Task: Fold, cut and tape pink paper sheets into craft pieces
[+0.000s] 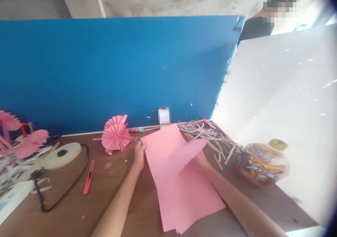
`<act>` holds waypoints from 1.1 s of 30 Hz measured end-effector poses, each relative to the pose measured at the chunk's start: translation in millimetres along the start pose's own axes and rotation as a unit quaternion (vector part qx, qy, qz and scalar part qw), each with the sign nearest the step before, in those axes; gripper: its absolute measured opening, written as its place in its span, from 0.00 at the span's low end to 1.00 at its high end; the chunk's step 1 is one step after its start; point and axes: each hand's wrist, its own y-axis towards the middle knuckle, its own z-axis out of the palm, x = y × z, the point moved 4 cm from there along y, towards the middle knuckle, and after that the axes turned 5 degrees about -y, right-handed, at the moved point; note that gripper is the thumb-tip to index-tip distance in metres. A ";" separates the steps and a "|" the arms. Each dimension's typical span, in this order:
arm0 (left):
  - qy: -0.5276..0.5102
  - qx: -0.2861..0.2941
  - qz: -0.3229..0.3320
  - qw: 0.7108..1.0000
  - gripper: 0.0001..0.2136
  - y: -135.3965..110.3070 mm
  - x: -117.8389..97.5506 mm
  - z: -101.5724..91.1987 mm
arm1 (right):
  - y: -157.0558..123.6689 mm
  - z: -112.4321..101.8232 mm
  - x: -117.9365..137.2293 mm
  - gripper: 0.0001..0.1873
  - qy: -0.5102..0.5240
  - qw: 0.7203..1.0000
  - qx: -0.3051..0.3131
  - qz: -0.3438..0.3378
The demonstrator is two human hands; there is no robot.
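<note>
Several stacked sheets of pink paper (pixel 179 191) lie in front of me, their lower corners slightly fanned. My left hand (pixel 140 155) grips the stack by its upper left edge, fingers closed there. On the other side, my right hand (pixel 200 157) holds the paper's right edge, partly hidden behind a raised, bent-over flap (pixel 191 153). A folded pink paper rosette (pixel 116 135) sits just beyond my left hand. Cut white and pink paper strips (pixel 207 131) are heaped beyond my right hand.
An orange box cutter (pixel 89 177) and a round cream-coloured disc (pixel 63 156) with a black cord (pixel 65 195) lie left. More pink rosettes (pixel 33 142) are at far left. A labelled jar (pixel 263 163) stands right. Blue (pixel 118 68) and white panels (pixel 284 89) border the table; a person (pixel 259 25) is behind.
</note>
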 end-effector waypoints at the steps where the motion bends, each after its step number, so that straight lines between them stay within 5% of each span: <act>1: -0.005 0.009 -0.005 1.000 0.23 -0.3 0.6 0.6 | 2.6 -2.3 -2.5 0.20 0.044 0.999 0.000 0.016; 4: -0.005 0.007 -0.016 1.000 0.23 -0.8 3.0 -0.6 | 8.0 -8.6 -0.9 0.18 0.065 0.996 0.045 0.027; 9: 0.062 0.029 -0.010 0.998 0.15 0.4 5.3 0.4 | 9.9 -20.4 12.5 0.23 -0.067 0.991 0.101 -0.061; 14: 0.122 -0.005 -0.001 0.992 0.14 5.3 11.0 -3.2 | 4.4 -17.6 19.5 0.17 -0.231 0.934 0.231 -0.148; 18: 0.164 -0.006 -0.001 0.986 0.19 3.8 12.1 -0.8 | -5.8 -9.7 17.9 0.10 -0.244 0.883 0.381 -0.125; 21: 0.203 0.047 0.003 0.978 0.24 0.2 12.3 6.6 | -12.2 -4.7 16.0 0.17 -0.243 0.860 0.439 -0.096; 25: 0.194 0.053 0.000 0.979 0.30 -0.3 12.9 6.9 | -9.2 -1.7 17.0 0.08 -0.198 0.907 0.363 -0.077; 29: 0.159 0.038 0.007 0.987 0.18 1.2 8.5 3.6 | -3.6 -1.8 13.2 0.18 -0.055 0.974 0.220 0.029; 33: 0.080 0.052 0.001 0.995 0.19 -2.6 3.1 5.9 | -3.9 -1.5 7.1 0.22 0.101 0.973 0.132 0.161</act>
